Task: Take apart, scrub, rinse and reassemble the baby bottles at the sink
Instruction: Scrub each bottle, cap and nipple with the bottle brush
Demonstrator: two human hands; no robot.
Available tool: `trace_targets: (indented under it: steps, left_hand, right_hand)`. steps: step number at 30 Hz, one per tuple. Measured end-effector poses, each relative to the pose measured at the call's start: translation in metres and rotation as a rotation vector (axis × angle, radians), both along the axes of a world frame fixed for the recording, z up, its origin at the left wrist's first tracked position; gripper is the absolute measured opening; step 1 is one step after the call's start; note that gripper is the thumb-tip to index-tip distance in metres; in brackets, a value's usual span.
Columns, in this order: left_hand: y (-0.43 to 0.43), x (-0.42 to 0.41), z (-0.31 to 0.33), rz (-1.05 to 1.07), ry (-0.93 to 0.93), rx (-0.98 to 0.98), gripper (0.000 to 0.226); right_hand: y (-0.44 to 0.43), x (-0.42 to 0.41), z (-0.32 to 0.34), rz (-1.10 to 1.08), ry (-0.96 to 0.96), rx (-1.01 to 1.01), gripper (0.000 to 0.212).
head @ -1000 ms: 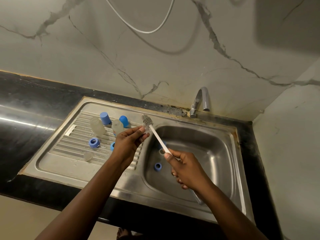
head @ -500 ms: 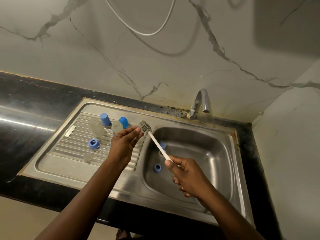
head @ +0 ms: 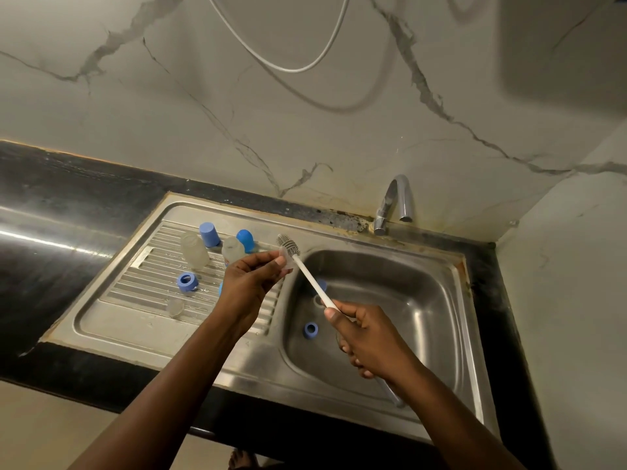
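My right hand (head: 366, 337) grips the white handle of a bottle brush (head: 312, 279) over the sink basin. Its grey bristle head sits just past my left fingertips. My left hand (head: 251, 283) pinches a small clear piece (head: 286, 262) against the brush's neck; what the piece is cannot be made out. Two clear bottles (head: 194, 251) (head: 232, 249) and two blue caps (head: 209, 234) (head: 246, 239) stand on the drainboard. A blue ring (head: 187, 283) and a clear disc (head: 175, 307) lie nearer me.
The steel sink basin (head: 424, 300) holds a blue ring (head: 310, 330) and another blue piece (head: 322, 284) near the drain. The tap (head: 395, 201) stands at the back, with no water visible. Black counter (head: 68, 205) runs to the left, walls behind and to the right.
The brush and both hands have shifted only slightly. My left fingers have closed in on the brush's neck just below the bristles.
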State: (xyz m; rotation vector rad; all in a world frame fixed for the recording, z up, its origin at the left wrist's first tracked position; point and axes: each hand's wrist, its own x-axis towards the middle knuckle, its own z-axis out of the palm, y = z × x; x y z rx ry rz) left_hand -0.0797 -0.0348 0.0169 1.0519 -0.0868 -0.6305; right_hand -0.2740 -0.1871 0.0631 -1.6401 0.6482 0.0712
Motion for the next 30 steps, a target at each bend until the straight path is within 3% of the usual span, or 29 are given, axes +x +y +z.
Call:
trace_targets:
  steps: [3,7,15,24,30]
  left_hand:
    - [-0.001,0.001,0.0,0.055,0.038,-0.017,0.031]
    - [0.0,0.005,-0.002,0.097,0.129,-0.05,0.022]
    - [-0.005,0.001,-0.007,0.06,0.03,0.005,0.038]
    - [-0.002,0.0,-0.009,0.033,-0.041,0.021,0.028]
    - [0.0,0.008,-0.01,0.123,0.041,0.007,0.025]
  right_hand:
    - [0.001,-0.005,0.0,-0.01,-0.026,0.002,0.025]
    - [0.001,-0.011,0.002,-0.017,-0.029,-0.01,0.021]
    - [0.006,-0.01,-0.004,-0.013,-0.007,-0.052,0.02]
    - [0.004,0.003,-0.005,-0.025,0.027,-0.057,0.031]
    - [0.003,-0.009,-0.003,-0.03,0.016,-0.031,0.019]
